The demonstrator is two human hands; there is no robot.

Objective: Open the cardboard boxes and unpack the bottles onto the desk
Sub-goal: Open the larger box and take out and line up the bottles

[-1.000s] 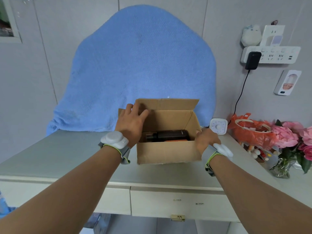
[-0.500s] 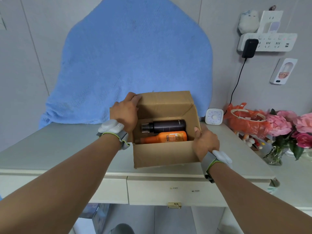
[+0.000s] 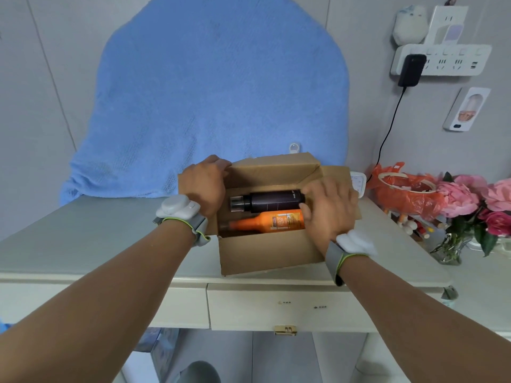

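An open cardboard box [image 3: 265,252] stands on the pale desk [image 3: 96,239] near its front edge. Two bottles lie on their sides inside it: a dark brown bottle [image 3: 272,200] at the back and an orange bottle [image 3: 268,221] in front of it. My left hand [image 3: 203,185] presses the box's left flap down and outward. My right hand [image 3: 329,210] reaches into the box from the right, its fingers around the right ends of both bottles, covering those ends. Which bottle it grips, I cannot tell.
A blue towel [image 3: 218,87] hangs on the wall behind the box. At the right are a small white timer [image 3: 358,183], an orange plastic bag [image 3: 406,192], and pink flowers in a glass vase [image 3: 470,211]. A power strip with a charger cable [image 3: 439,59] is on the wall. Drawers sit below the desk's front edge.
My view has tilted down so the bottles show. My right hand left the box's right side and went inside onto the bottles. The left hand stayed on the left flap.
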